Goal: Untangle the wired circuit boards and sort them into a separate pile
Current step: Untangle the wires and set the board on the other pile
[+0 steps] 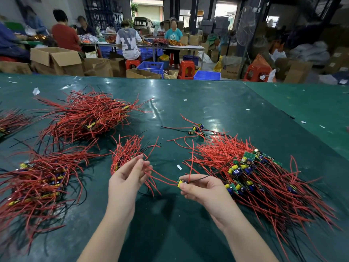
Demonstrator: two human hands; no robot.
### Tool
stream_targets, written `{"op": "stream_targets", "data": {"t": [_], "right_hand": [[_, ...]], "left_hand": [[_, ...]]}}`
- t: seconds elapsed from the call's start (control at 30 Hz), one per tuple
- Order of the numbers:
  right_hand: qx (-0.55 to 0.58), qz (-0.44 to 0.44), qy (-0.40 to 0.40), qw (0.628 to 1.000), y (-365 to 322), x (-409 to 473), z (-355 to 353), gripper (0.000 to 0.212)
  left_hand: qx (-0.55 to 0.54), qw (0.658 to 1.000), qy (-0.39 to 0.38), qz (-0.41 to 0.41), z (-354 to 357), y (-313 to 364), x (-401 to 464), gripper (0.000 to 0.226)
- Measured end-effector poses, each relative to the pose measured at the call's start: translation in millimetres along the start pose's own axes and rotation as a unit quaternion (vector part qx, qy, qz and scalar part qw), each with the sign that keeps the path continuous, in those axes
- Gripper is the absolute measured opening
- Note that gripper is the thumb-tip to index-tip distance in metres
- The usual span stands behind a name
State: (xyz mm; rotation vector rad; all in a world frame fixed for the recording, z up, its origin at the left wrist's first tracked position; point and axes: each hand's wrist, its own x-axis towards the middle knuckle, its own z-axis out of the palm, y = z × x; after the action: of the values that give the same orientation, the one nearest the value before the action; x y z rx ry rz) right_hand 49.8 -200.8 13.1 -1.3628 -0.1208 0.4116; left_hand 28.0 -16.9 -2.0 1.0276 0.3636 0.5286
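From the head camera, the right hand [203, 188] pinches a small circuit board [181, 183] between thumb and fingers, lifted just above the green worktop [188, 103]. Its red wire [160, 175] runs left to the left hand [126, 176], whose fingers [140, 163] are loosely curled and seem to pinch the wire, with a small bundle of boards [125, 154] just behind them; whether the hand holds that bundle too, I cannot tell. A black lead from the board trails right toward the big tangled heap [255, 176].

The likely trouble is that lead snagging in the heap: a sharp pull could drag neighbouring boards along or strain the solder joint. The thin wire could also slip from the left fingers and spring back into the tangle. Sorted piles [85, 114] lie to the left, near enough that a careless drop would mix loose ends again.
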Motion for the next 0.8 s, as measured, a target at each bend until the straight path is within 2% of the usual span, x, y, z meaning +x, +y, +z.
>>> {"op": "stream_targets", "data": {"t": [0.17,0.33,0.5,0.67,0.8], "right_hand": [[0.008,-0.008,0.016,1.0,2,0,3,0.015],[0.037,0.008,0.01,0.999,0,0,2,0.011],[0.049,0.029,-0.02,0.998,0,1,0,0.011],[0.072,0.055,-0.049,0.995,-1,1,0,0.028],[0.082,0.063,-0.053,0.993,-1,2,-1,0.028]], "left_hand": [[-0.044,0.996,-0.043,-0.064,6,-1,-8,0.026],[-0.04,0.993,-0.087,-0.071,11,-4,-14,0.025],[-0.093,0.992,-0.056,-0.072,7,3,-8,0.021],[-0.161,0.983,-0.022,-0.085,2,9,-2,0.017],[-0.164,0.984,0.012,-0.071,-1,10,1,0.018]]}}
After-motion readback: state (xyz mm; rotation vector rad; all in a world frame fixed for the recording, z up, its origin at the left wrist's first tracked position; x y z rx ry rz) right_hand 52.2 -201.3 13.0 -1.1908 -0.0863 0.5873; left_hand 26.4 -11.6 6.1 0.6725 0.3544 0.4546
